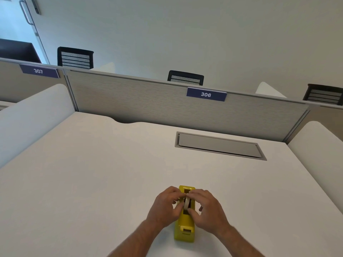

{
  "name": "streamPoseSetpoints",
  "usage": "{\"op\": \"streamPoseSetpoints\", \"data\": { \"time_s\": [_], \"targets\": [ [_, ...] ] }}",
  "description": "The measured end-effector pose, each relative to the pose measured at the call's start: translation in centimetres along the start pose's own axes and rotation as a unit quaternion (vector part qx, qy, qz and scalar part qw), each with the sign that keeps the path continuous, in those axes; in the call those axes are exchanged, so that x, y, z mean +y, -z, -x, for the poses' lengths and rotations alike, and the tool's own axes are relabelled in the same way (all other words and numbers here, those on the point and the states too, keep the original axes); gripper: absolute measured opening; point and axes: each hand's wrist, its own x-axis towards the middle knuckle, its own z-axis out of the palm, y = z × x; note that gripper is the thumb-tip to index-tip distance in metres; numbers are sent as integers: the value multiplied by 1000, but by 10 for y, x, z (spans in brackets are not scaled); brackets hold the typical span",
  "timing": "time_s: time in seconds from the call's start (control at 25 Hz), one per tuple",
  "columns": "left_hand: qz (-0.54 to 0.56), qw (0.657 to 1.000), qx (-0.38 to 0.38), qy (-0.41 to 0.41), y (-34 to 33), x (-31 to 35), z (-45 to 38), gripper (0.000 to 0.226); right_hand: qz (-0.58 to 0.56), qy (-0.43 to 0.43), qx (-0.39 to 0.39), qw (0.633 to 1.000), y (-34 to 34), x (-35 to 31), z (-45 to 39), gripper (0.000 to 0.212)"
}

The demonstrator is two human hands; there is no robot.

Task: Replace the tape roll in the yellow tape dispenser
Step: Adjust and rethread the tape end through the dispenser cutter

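Observation:
A yellow tape dispenser (184, 229) stands lengthwise on the white desk (92, 182), near its front edge, cutter end toward me. A pale tape roll (186, 203) sits upright in the dispenser's open slot. My left hand (165, 206) pinches the roll from the left side. My right hand (206, 208) pinches it from the right, thumb on the dispenser's top. Both hands cover the dispenser's flanks, so the roll's hub and the slot's inside are hidden.
A grey recessed cable hatch (219, 146) lies in the desk behind the dispenser. A beige partition (148, 101) with a blue label "306" closes the back. White side panels flank the desk. Black chair backs rise behind the partition.

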Motion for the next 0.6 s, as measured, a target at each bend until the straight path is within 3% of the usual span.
{"op": "streamPoseSetpoints", "data": {
  "time_s": [0.16,0.6],
  "targets": [
    [11,1000,-11,15,-1,-1,1,22,28,11,-23,999,2,2,-4,55],
    [55,997,-34,38,0,-4,0,40,-43,-36,-53,997,7,6,-18,42]
  ]
}}
